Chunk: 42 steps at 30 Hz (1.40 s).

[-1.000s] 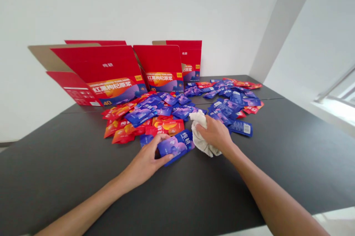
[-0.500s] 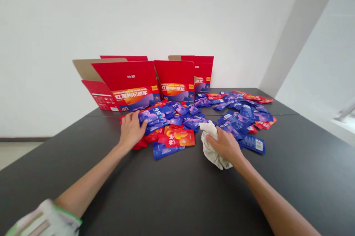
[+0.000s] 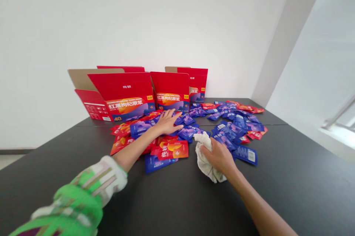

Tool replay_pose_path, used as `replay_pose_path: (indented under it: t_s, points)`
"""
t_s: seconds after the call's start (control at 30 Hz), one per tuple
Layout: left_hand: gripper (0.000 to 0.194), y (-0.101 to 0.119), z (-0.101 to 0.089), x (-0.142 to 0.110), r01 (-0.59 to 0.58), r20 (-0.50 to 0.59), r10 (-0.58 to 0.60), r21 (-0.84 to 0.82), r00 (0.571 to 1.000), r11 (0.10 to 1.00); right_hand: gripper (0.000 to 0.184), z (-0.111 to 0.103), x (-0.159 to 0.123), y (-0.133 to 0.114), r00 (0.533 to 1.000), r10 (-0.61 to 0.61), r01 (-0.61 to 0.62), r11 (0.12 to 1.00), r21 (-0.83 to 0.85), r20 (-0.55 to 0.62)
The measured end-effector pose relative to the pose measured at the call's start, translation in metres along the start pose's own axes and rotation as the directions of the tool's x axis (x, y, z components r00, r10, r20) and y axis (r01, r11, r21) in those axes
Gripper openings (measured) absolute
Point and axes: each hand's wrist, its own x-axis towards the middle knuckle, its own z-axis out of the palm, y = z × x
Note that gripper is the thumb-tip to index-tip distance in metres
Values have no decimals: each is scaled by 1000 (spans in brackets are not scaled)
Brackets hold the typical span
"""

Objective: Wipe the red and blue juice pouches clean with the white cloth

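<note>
A crumpled off-white cloth rag (image 3: 206, 158) is gripped in the right hand (image 3: 219, 156), with the fingers curled closed around its bunched middle; the rag is pressed onto the matte black table (image 3: 291, 177) just right of the heap of flat blue and red foil sachets (image 3: 166, 132). The left hand (image 3: 168, 122) is laid flat on top of that heap, palm down and fingers spread and extended, with nothing pinched; the fingertips rest on blue sachets near the far middle of the heap. A green, white and pink patterned sleeve (image 3: 83, 199) is seen on the left forearm, nearer the camera than the heap. At the near edge of the heap, a red and orange sachet with white characters (image 3: 173, 150) lies face up, partly over a blue sachet (image 3: 159, 162). To the right of the heap, beyond the rag, a second spread of mostly blue sachets (image 3: 235, 121) is scattered, with one blue sachet bearing a white label (image 3: 245, 154) just beside the right hand. Behind the heap, three open red cardboard cartons (image 3: 124, 90) stand against the white wall (image 3: 138, 18), their flaps raised.
</note>
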Motion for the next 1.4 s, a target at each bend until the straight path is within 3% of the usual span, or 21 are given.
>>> replay_pose_path:
  t_s: [0.17, 0.3, 0.53, 0.63, 0.73, 0.87, 1.03, 1.1, 1.17, 1.23, 1.3, 1.33, 1.4]
  points:
    - [51, 17, 13, 63, -23, 216, 21, 5, 976, 1000, 30, 3, -1, 0, 999, -32, 31, 999, -22, -6]
    - [40, 31, 28, 89, -82, 295, 77, 5, 952, 997, 29, 3, -1, -1, 999, -42, 41, 999, -29, -23]
    - [33, 43, 42, 80, -127, 219, 113, 52, 969, 990, 30, 1, 1, 0, 999, -48, 48, 999, -23, 14]
    - [32, 45, 34, 69, -106, 154, 92, 81, 984, 991, 30, 1, 1, 1, 999, -52, 52, 999, -2, 8]
    - [31, 48, 15, 57, -80, 58, 75, 100, 995, 992, 31, 1, 2, 2, 999, -48, 48, 999, 17, 1]
    - [33, 55, -20, 24, -109, -94, 116, 81, 989, 991, 33, -1, 3, 4, 1000, -30, 30, 998, 48, -1]
    - [39, 60, -37, -71, -350, -144, 351, 34, 925, 936, 38, -10, 7, 12, 995, 81, -73, 990, 123, -66]
    - [38, 55, -33, -114, -583, -156, 578, 22, 801, 812, 41, -13, 9, 14, 990, 114, -101, 985, 138, -88]
    - [41, 47, -28, -147, -726, -90, 723, 7, 685, 688, 42, -14, 8, 13, 989, 117, -103, 984, 147, -91]
    - [45, 40, -23, -170, -784, -3, 784, -30, 620, 620, 41, -15, 4, 9, 994, 75, -61, 985, 163, -77]
    - [46, 36, -21, -184, -768, 59, 772, -79, 633, 635, 38, -15, -3, 2, 999, -16, 24, 985, 173, -51]
    - [45, 37, -21, -189, -731, 74, 738, -104, 670, 674, 36, -14, -7, -3, 997, -73, 78, 982, 170, -36]
    - [42, 40, -19, -196, -590, 91, 608, -167, 789, 790, 34, -11, -17, -12, 984, -178, 177, 974, 142, -5]
